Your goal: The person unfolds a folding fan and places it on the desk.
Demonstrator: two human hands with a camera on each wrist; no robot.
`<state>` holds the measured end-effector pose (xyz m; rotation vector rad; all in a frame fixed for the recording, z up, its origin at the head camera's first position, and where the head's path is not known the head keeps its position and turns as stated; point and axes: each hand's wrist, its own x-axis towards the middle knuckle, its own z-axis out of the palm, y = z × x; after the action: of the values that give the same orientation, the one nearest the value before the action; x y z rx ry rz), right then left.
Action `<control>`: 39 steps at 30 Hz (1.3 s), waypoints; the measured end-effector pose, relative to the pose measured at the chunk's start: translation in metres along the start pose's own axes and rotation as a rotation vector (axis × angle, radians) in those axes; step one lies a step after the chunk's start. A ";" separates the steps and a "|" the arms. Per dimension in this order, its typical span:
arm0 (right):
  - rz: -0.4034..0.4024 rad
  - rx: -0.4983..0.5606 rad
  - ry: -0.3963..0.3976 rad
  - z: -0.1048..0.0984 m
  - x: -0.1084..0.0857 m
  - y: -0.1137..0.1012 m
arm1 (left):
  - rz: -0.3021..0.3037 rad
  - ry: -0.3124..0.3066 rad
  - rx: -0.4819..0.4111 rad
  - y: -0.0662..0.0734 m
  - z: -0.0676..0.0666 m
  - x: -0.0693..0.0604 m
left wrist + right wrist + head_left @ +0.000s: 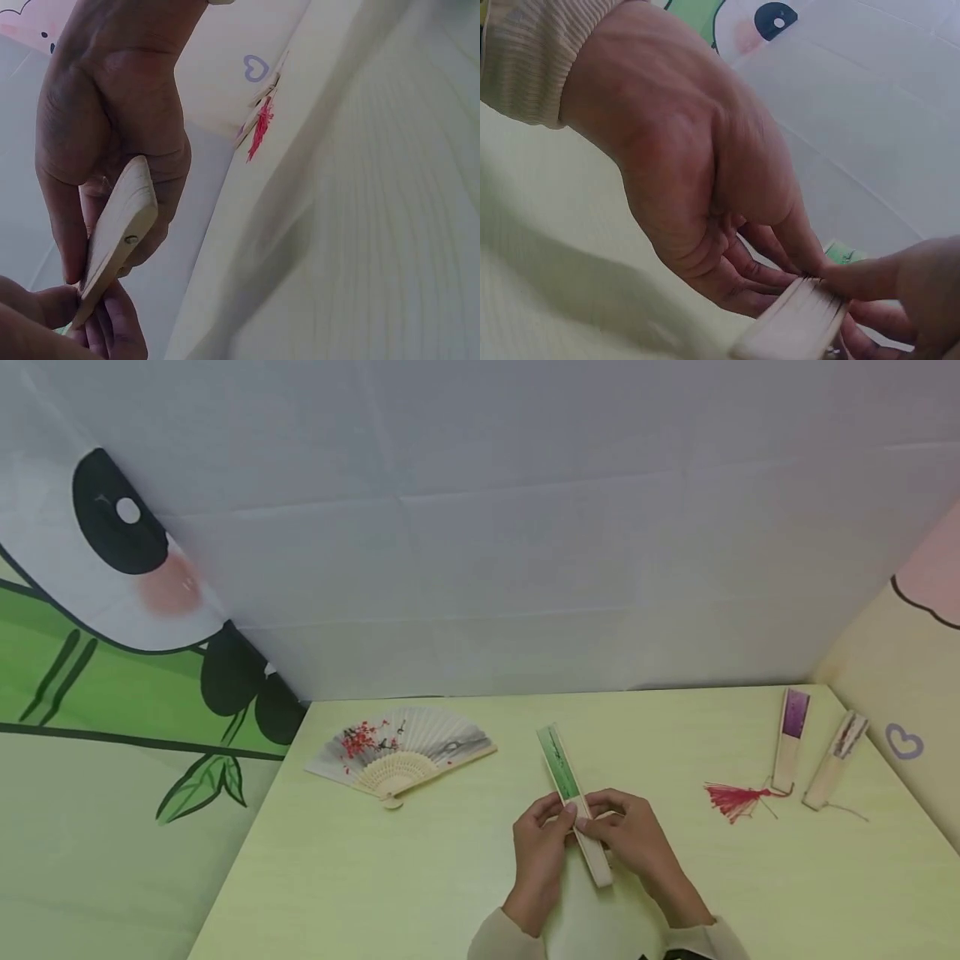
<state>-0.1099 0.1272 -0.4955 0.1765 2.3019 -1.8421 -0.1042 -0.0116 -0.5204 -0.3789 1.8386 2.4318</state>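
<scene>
Both hands grasping: L hand (540, 845) and R hand (633, 835) pinch the folded green fan (559, 766) btwn thumbs and bent fingers, approx. mid-length, fingertips close together. Fan is held above tabletop (375, 877), directly before the person; printed end points away, leaning slightly L, bare wooden end toward the body. Forearms converge from the near side, pale cuffs (510, 937) at the wrists. L wrist view adds a rivet (131, 240) nr the wooden end, not discernible in head view; R wrist view gives the stacked ribs (791, 324). Head view alone shows the open fan (442, 739), w/ red blossoms, off L.
</scene>
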 end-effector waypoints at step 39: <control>0.115 0.425 0.246 0.003 0.000 0.007 | 0.125 0.265 -0.185 0.005 -0.009 -0.008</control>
<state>-0.1082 0.1259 -0.5027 0.6119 1.9518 -2.3341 -0.0965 -0.0206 -0.5160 -0.6459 1.7820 2.7652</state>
